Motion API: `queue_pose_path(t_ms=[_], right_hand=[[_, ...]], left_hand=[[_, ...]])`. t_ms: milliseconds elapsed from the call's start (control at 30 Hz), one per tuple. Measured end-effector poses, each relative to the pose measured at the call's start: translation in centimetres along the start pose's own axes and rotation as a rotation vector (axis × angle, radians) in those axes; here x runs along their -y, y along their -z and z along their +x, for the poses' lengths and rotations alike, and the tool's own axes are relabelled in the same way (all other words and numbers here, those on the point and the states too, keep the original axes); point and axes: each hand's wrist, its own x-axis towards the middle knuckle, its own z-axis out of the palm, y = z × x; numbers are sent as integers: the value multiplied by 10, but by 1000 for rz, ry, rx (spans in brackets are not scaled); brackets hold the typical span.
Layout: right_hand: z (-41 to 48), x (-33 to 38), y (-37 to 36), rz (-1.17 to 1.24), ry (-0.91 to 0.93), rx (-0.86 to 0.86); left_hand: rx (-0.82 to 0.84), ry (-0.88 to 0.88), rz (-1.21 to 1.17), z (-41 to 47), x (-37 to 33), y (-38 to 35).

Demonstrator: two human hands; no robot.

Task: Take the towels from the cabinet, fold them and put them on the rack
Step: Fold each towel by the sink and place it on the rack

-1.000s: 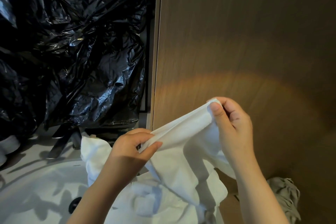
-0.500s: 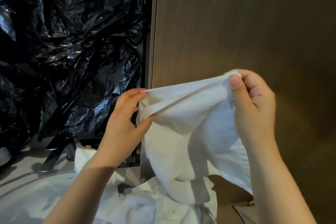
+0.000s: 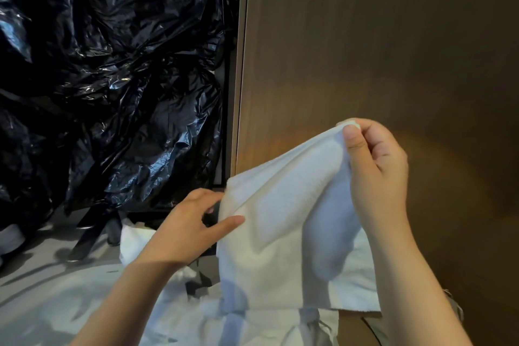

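While the right hand (image 3: 376, 174) pinches the top corner of a white terry-cloth towel (image 3: 280, 233), the left hand (image 3: 193, 225) pinches its lower left edge, thumb in front. Hands apart, towel slung between them. Behind right hand: brown wood-grain panel (image 3: 365, 36). Beyond left hand: crinkled black plastic sheeting (image 3: 112, 78).

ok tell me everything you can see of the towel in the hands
The towel is white, soft terry-like cloth with a rough bottom edge. It hangs slack and creased before a brown panel, top edge sloping down leftward. The right hand pinches its top corner; the left hand holds its left edge, thumb on front. Below lies more white cloth.
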Motion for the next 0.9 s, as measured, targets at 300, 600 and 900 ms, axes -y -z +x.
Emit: queue_pose_path(t_ms=[300, 600, 900], right_hand=[[-4, 1, 1, 46, -28, 47], [-7, 1, 8, 86, -36, 48], [-10, -10, 13, 54, -57, 14]], left_hand=[[-134, 103, -374, 11, -11, -8], [-132, 345, -462, 38, -19, -14], [-391, 182, -270, 33, -13, -17]])
